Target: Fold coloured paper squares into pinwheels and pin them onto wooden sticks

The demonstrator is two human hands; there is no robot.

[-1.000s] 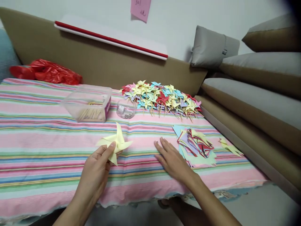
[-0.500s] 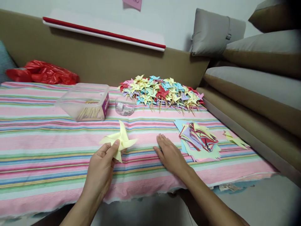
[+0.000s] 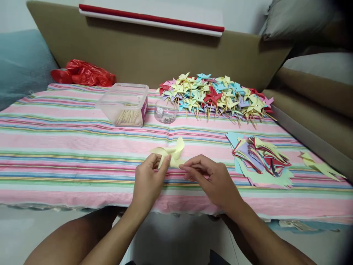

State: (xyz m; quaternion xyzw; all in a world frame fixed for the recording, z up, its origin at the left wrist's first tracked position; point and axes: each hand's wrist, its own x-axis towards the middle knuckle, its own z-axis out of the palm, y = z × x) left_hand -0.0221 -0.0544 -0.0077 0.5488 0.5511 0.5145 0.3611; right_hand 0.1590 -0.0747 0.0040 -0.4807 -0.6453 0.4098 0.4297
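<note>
**Ana:** Behind the hands runs a brown padded sofa back (image 3: 143, 55), smooth and matte, and in front of it the surface (image 3: 68, 147) wears a striped cloth of pink, green and blue that sags a little at the near edge. It looks soft, so anything thin pressed down on it could sink or crease rather than lie flat.

**Ben:** And the big heap beyond the right hand?

**Ana:** Finished paper pinwheels (image 3: 215, 97) in yellow, blue, red and lilac, on thin wooden sticks, piled loosely. A careless sleeve could tangle or scatter them. Just right of the right hand lies a stack of cut paper squares (image 3: 261, 158), slit at the corners, fanned and untidy; light sheets like these could slide off one another.

**Ben:** Further out from the left hand?

**Ana:** A clear plastic box (image 3: 124, 105), rigid and thin-walled, with pale sticks inside. Beside it is a small clear dish (image 3: 164, 113) holding tiny dark bits, perhaps pins; I cannot tell. Tipped over, those would vanish into the cloth.

**Ben:** And the hands themselves?

**Ana:** Close together, just above the near edge. The left hand (image 3: 147, 180) pinches the pale yellow pinwheel (image 3: 171, 154) between thumb and fingers; the right hand (image 3: 212, 180) has its fingertips closed at the pinwheel's right edge. Whether it holds something small there, I cannot tell.

**Ben:** The risk?

**Ana:** I judge the folded vanes are held only by that pinch. Loosen it and the thin, springy paper may pop open; squeeze too hard and it may crumple or tear at the slits.
</note>
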